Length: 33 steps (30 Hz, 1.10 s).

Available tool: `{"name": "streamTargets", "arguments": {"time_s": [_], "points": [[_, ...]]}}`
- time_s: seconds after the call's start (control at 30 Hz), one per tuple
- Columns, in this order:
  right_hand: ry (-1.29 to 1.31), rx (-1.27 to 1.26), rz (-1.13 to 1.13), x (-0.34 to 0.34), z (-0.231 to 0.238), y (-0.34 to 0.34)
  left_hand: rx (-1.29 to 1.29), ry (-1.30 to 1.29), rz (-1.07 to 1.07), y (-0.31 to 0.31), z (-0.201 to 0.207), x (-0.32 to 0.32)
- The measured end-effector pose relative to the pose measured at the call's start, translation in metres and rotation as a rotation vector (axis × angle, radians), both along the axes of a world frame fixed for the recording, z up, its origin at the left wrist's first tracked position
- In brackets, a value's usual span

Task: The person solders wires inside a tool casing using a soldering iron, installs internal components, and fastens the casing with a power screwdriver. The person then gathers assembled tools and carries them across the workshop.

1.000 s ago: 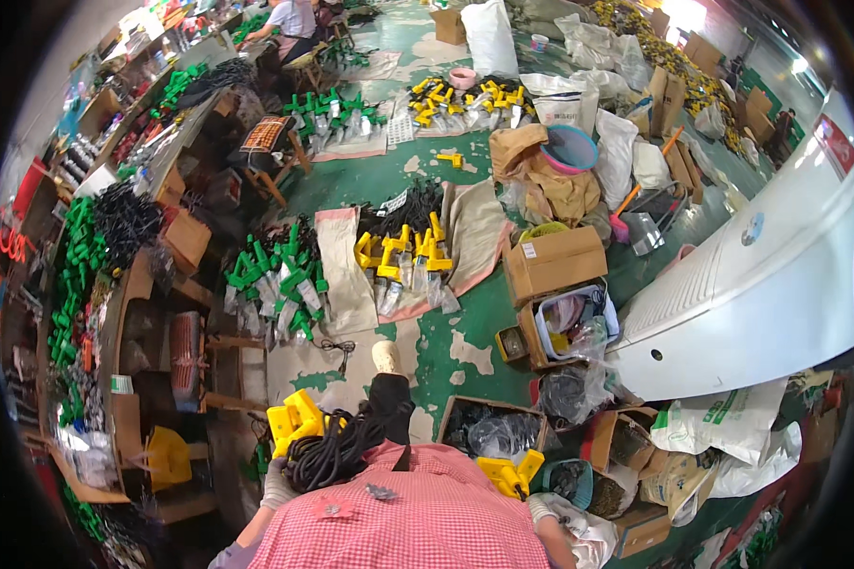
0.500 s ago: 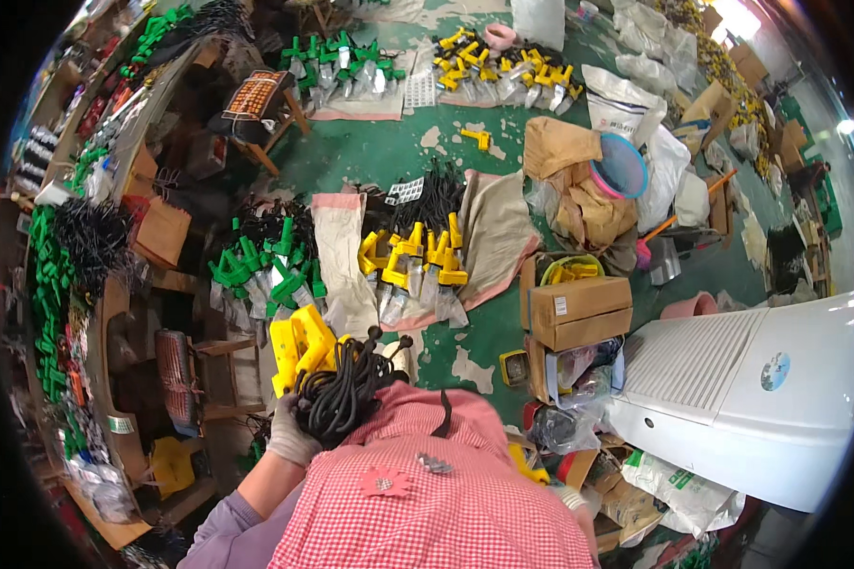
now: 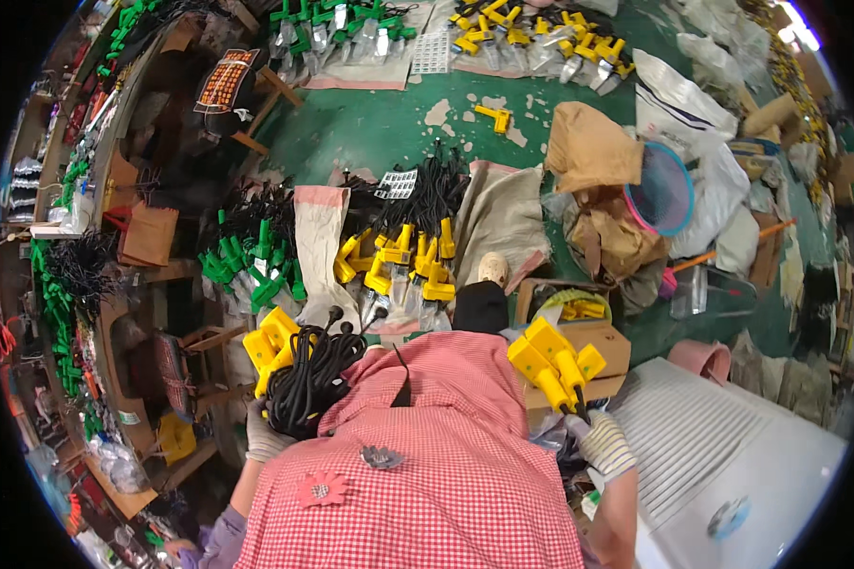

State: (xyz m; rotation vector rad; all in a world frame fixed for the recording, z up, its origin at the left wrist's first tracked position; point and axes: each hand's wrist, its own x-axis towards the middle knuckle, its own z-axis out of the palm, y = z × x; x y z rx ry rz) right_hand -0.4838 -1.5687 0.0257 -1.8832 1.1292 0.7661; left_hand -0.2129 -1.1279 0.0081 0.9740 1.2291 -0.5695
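My left hand [image 3: 268, 436], in a pale knit glove, is closed on a thick bundle of looped black cables [image 3: 304, 379]. Yellow plastic heads [image 3: 273, 349] stick out beyond that bundle, and black plug-like ends [image 3: 347, 328] show at its top. On the other side, my right hand [image 3: 605, 444], in a striped glove, grips the black cables of several yellow blocky plastic heads [image 3: 552, 360], which point up and away from me. Both hands are in front of the red checked apron [image 3: 427, 455], well apart. The fingers are partly hidden by the cables and gloves.
Sorted piles lie on the green floor [image 3: 380, 119]: green heads [image 3: 256, 266] left, yellow heads [image 3: 408, 261] ahead. A cardboard box [image 3: 598, 341] and a white slatted panel [image 3: 712, 436] are at my right. A cluttered bench [image 3: 114, 351] runs along the left.
My right hand has come up from low at the right, with the yellow heads raised into plain view. My left hand has shifted left with its bundle. The view has shifted, and a foot shows ahead.
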Motion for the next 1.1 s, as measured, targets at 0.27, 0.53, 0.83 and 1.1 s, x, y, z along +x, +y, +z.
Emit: {"name": "streamTargets", "arguments": {"time_s": [0.27,0.53,0.83,1.1], "points": [[0.060,0.342,-0.168,0.066,-0.050,-0.184,0.236,-0.017,0.128,-0.147,0.055,-0.025],[0.020,0.281,0.025,0.139,-0.070,-0.245,0.290,0.080,0.490,-0.118,0.010,-0.105],[0.176,0.257,0.111,0.136,-0.081,-0.257,0.319,0.096,0.302,-0.178,0.044,-0.090],[0.224,0.251,0.309,0.110,-0.149,-0.257,0.506,0.120,0.582,-0.185,0.052,-0.102]]}}
